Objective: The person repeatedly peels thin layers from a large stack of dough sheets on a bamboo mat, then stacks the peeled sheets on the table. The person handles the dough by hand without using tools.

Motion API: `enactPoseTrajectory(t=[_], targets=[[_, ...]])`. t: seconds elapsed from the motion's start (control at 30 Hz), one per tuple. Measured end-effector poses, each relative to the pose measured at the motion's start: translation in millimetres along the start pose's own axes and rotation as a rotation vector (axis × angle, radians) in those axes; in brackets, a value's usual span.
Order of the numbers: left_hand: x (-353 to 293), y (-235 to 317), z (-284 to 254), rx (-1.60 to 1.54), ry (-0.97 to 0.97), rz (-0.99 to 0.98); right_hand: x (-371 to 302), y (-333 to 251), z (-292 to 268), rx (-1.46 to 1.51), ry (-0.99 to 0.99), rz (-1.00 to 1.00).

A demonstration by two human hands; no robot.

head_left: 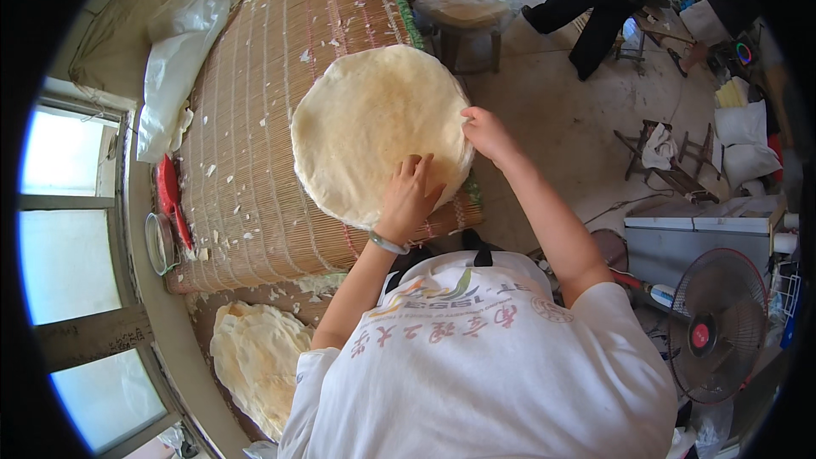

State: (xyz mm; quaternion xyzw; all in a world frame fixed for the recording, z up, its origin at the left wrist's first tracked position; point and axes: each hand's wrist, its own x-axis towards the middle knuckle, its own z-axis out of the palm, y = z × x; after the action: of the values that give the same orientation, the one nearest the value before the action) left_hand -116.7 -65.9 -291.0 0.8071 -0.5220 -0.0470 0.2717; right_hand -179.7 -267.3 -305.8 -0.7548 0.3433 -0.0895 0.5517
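A large, pale, round flatbread [374, 119] lies on the bamboo mat in front of me; its edge looks layered, as if several thin sheets are stacked. My left hand [410, 195] rests on its near part, palm down with fingers apart, and a bracelet circles that wrist. At the right rim, my right hand [484, 134] pinches the edge between thumb and fingers. How many sheets it grips is hidden. Another pile of thin, browned flatbreads [259, 361] lies by my left side, partly covered by my sleeve.
Flakes litter the bamboo mat [246, 161]. Along its left side lie a red-handled brush [172, 200], a glass bowl [159, 242] and plastic sheeting [183, 59]. A covered stool [463, 4], a walking person [599, 4], a folding stool [671, 161] and a fan [718, 323] are to the right.
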Motion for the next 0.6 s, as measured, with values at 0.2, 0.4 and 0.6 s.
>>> enactPoseTrajectory(t=[0.2,0.4,0.6], targets=[[11.5,10.4,10.9,0.108,-0.015,-0.049,-0.1,-5.4,-4.3,0.319,-0.153,0.123],[42.9,28.5,27.0,0.067,0.042,-0.189,-4.4,-7.6,-8.5,0.303,-0.167,0.151],[67.8,35.2,35.2,0.175,-0.013,-0.321,-7.4,17.0,-1.8,0.473,-0.072,0.012]])
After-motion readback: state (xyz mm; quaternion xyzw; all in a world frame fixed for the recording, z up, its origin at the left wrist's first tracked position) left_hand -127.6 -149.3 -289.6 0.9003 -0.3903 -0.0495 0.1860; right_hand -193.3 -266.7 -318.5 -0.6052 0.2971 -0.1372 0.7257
